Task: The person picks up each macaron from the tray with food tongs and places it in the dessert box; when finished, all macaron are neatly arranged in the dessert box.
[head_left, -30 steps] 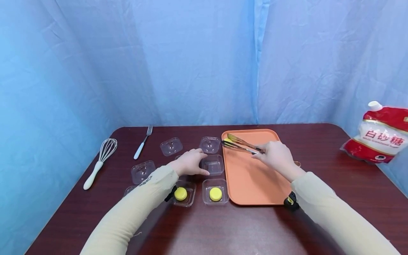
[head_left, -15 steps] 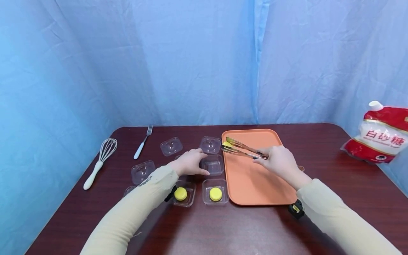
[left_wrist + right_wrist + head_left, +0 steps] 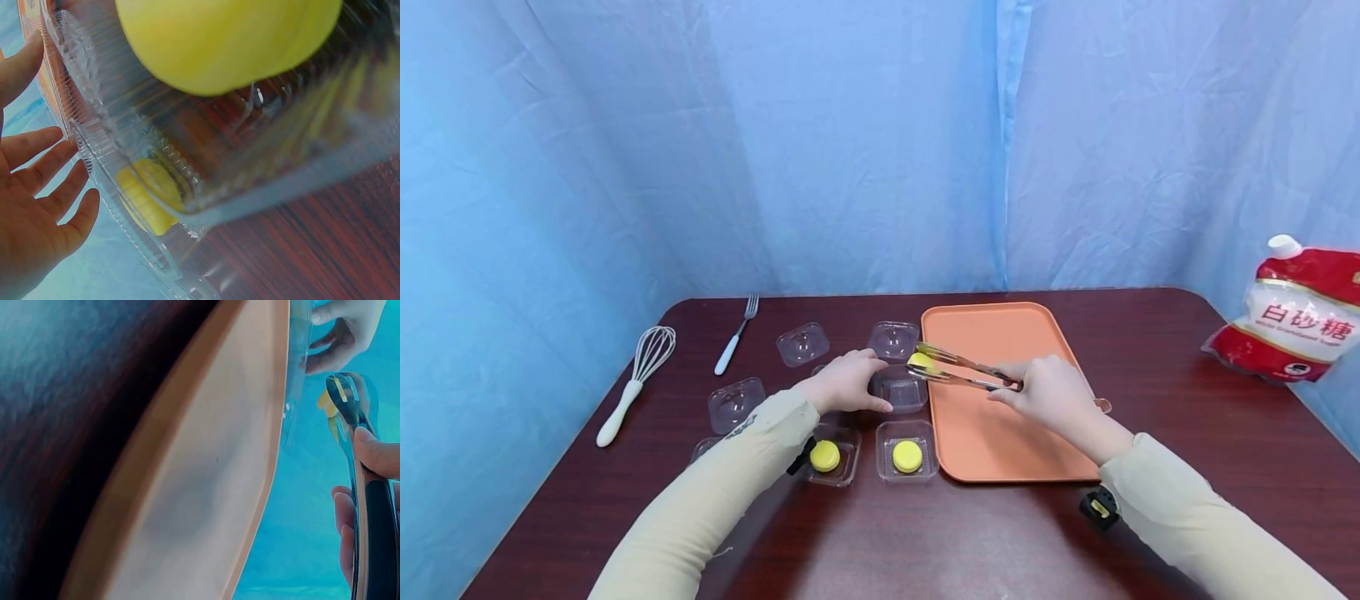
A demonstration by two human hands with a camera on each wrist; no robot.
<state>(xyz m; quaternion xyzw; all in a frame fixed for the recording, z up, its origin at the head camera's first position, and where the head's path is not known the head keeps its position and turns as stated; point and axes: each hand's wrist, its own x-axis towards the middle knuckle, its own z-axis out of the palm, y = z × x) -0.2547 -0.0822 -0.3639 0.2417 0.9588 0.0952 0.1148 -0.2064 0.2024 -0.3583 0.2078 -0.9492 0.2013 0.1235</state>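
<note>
My right hand point(image 3: 1051, 398) grips metal tongs point(image 3: 966, 372) with dark handles. Between the tong tips is a yellow macaron point(image 3: 922, 361), above the gap where the orange tray point(image 3: 992, 433) meets a clear plastic box point(image 3: 900, 392). My left hand point(image 3: 848, 382) is spread beside that box, thumb apart from the fingers. In the left wrist view the left fingers point(image 3: 53, 164) lie along a clear box wall, lightly bent. Closer to me, one yellow macaron point(image 3: 907, 457) sits in a clear box, and another macaron point(image 3: 825, 457) in the box to its left.
Clear domed lids point(image 3: 803, 344) stand up behind and left of the boxes. A white-handled fork point(image 3: 737, 335) and a whisk point(image 3: 636, 383) lie at the left. A red and white sugar bag point(image 3: 1292, 317) stands at the right edge. Blue curtains point(image 3: 850, 150) hang behind the table.
The tongs have lifted the yellow macaron from the tray's far left corner and brought it left and nearer, toward the clear box. My left hand has stayed in place.
</note>
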